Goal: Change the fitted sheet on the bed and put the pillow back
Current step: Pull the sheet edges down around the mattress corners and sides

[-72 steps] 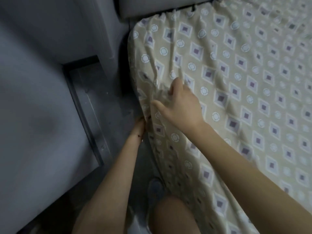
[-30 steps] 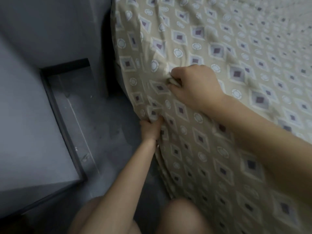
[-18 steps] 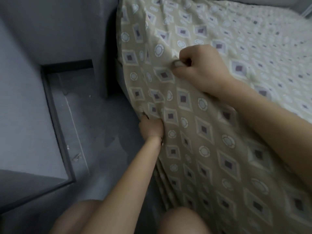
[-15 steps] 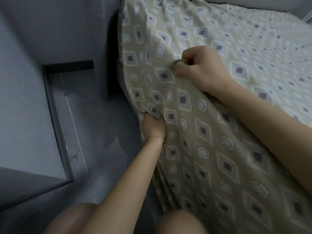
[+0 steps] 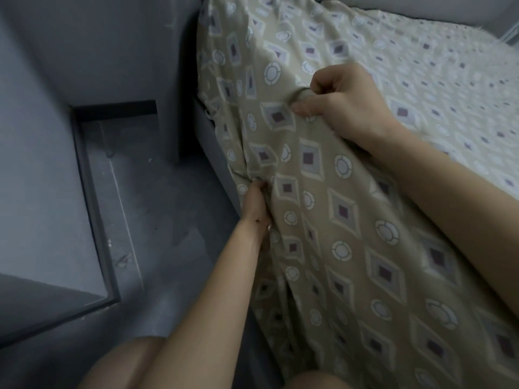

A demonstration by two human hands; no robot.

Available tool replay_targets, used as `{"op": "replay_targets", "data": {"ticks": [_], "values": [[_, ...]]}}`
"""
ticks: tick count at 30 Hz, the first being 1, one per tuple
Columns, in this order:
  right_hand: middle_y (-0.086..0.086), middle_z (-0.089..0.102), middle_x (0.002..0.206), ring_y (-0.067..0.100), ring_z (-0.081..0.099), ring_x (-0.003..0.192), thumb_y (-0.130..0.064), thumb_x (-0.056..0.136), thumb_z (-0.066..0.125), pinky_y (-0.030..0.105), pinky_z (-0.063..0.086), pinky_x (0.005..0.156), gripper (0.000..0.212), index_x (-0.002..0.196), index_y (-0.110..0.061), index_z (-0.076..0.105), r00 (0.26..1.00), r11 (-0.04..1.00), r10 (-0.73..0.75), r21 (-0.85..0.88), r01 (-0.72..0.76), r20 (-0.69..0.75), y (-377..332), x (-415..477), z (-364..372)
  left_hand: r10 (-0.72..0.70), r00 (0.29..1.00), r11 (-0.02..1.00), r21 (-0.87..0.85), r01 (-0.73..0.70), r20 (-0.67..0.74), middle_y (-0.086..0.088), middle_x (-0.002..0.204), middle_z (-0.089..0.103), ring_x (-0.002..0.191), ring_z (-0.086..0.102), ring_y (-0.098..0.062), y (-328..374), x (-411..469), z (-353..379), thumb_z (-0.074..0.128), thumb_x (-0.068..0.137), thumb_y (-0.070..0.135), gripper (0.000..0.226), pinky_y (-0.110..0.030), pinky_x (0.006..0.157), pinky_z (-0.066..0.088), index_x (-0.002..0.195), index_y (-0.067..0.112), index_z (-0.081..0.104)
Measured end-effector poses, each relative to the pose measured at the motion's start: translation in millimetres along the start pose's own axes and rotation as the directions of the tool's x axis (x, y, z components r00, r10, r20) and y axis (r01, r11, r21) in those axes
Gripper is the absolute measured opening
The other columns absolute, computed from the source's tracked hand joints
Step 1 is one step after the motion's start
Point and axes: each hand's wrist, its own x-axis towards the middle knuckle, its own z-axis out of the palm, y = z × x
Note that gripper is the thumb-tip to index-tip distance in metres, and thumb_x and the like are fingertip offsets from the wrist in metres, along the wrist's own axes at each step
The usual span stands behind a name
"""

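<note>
A beige fitted sheet (image 5: 331, 209) printed with purple diamonds and white circles covers the bed and hangs down its left side. My right hand (image 5: 342, 99) pinches a fold of the sheet on top, near the bed's left edge. My left hand (image 5: 257, 206) grips the sheet's hanging side lower down, its fingertips buried in the cloth. The sheet is pulled up off the mattress between the two hands, and a dark strip of bed side (image 5: 206, 127) shows below it. No pillow is in view.
A grey cabinet or bedside unit (image 5: 42, 178) with a dark edge stands to the left, and a narrow strip of grey floor (image 5: 157, 209) runs between it and the bed. A grey wall post (image 5: 171, 80) meets the bed corner. My bare knees show at the bottom.
My right hand went from lying flat on the sheet to pinching a fold and lifting it. My left hand took hold of the hanging side, and the sheet's edge has come away from the mattress.
</note>
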Motion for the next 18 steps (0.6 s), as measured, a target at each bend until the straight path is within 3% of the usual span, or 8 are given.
{"op": "replay_targets", "data": {"ticks": [3, 6, 8, 10, 13, 14, 16, 18], "values": [[-0.003, 0.033, 0.053, 0.004, 0.03, 0.048, -0.016, 0.075, 0.073, 0.019, 0.025, 0.047, 0.034, 0.059, -0.009, 0.045, 1.0, 1.0, 0.029, -0.009, -0.029, -0.008, -0.2, -1.5, 0.8, 0.019, 0.999, 0.998, 0.068, -0.016, -0.032, -0.01, 0.095, 0.072, 0.088, 0.067, -0.026, 2.0, 1.2, 1.4, 0.036, 0.099, 0.032, 0.038, -0.034, 0.072, 0.056, 0.106, 0.012, 0.068], [-0.005, 0.031, 0.052, 0.005, 0.029, 0.048, -0.017, 0.074, 0.074, 0.021, 0.024, 0.048, 0.039, 0.056, -0.013, 0.039, 0.999, 0.999, 0.042, -0.003, -0.042, -0.014, 2.2, -1.7, 5.3, 0.006, 1.0, 0.925, 0.38, -0.006, 0.001, -0.014, 0.127, 0.062, 0.112, 0.061, -0.033, 15.3, 13.0, -0.6, 0.04, 0.099, 0.034, 0.045, -0.047, 0.093, 0.053, 0.135, 0.01, 0.053], [-0.006, 0.031, 0.052, 0.006, 0.029, 0.049, -0.017, 0.074, 0.074, 0.023, 0.024, 0.049, 0.041, 0.054, -0.015, 0.038, 0.998, 0.999, 0.053, 0.004, -0.053, -0.019, 3.6, -1.6, 6.4, -0.045, 0.999, 0.779, 0.627, 0.023, 0.02, -0.015, 0.127, 0.061, 0.112, 0.06, -0.034, 31.0, 10.3, -4.0, 0.043, 0.1, 0.037, 0.043, -0.048, 0.097, 0.051, 0.131, 0.009, 0.055], [-0.006, 0.031, 0.051, 0.006, 0.029, 0.049, -0.017, 0.074, 0.074, 0.024, 0.023, 0.049, 0.04, 0.056, -0.014, 0.039, 0.998, 0.998, 0.066, 0.001, -0.066, -0.02, 4.4, -1.4, 7.2, -0.029, 1.0, 0.576, 0.817, 0.022, -0.007, -0.019, 0.116, 0.064, 0.106, 0.063, -0.035, 46.6, 1.1, -11.4, 0.042, 0.101, 0.033, 0.037, -0.042, 0.095, 0.051, 0.114, 0.004, 0.062], [-0.006, 0.031, 0.052, 0.006, 0.029, 0.049, -0.017, 0.075, 0.074, 0.022, 0.022, 0.048, 0.035, 0.059, -0.01, 0.043, 0.997, 0.997, 0.073, -0.003, -0.073, -0.016, 3.8, -2.1, 7.2, 0.284, 0.949, 0.356, 0.934, 0.025, -0.133, -0.022, 0.12, 0.06, 0.112, 0.059, -0.037, 56.2, 4.5, -37.4, 0.045, 0.1, 0.034, 0.038, -0.038, 0.09, 0.047, 0.117, 0.003, 0.058], [-0.005, 0.031, 0.052, 0.007, 0.029, 0.049, -0.016, 0.075, 0.073, 0.022, 0.022, 0.047, 0.033, 0.06, -0.008, 0.044, 0.997, 0.997, 0.071, -0.004, -0.071, -0.018, 3.9, -2.2, 7.0, 0.326, 0.933, 0.364, 0.931, 0.024, -0.152, -0.021, 0.119, 0.06, 0.115, 0.057, -0.039, 55.6, 4.5, -43.7, 0.048, 0.099, 0.033, 0.036, -0.038, 0.09, 0.046, 0.119, 0.004, 0.056], [-0.005, 0.03, 0.052, 0.007, 0.028, 0.049, -0.016, 0.074, 0.073, 0.023, 0.021, 0.047, 0.031, 0.061, -0.006, 0.047, 0.998, 0.998, 0.067, -0.01, -0.067, -0.021, 4.1, -2.0, 6.6, 0.243, 0.964, 0.582, 0.811, -0.057, -0.107, -0.016, 0.096, 0.064, 0.101, 0.063, -0.039, 46.6, 3.9, -41.7, 0.051, 0.097, 0.023, 0.022, -0.036, 0.082, 0.049, 0.106, 0.005, 0.061], [-0.004, 0.03, 0.052, 0.007, 0.027, 0.05, -0.016, 0.074, 0.073, 0.023, 0.021, 0.047, 0.029, 0.063, -0.003, 0.049, 0.998, 0.998, 0.066, -0.009, -0.066, -0.021, 4.2, -1.5, 6.0, 0.22, 0.972, 0.716, 0.69, -0.106, -0.079, -0.016, 0.097, 0.069, 0.089, 0.065, -0.03, 33.7, 8.4, -34.8, 0.052, 0.095, 0.017, 0.02, -0.039, 0.085, 0.055, 0.106, 0.006, 0.065]]}}
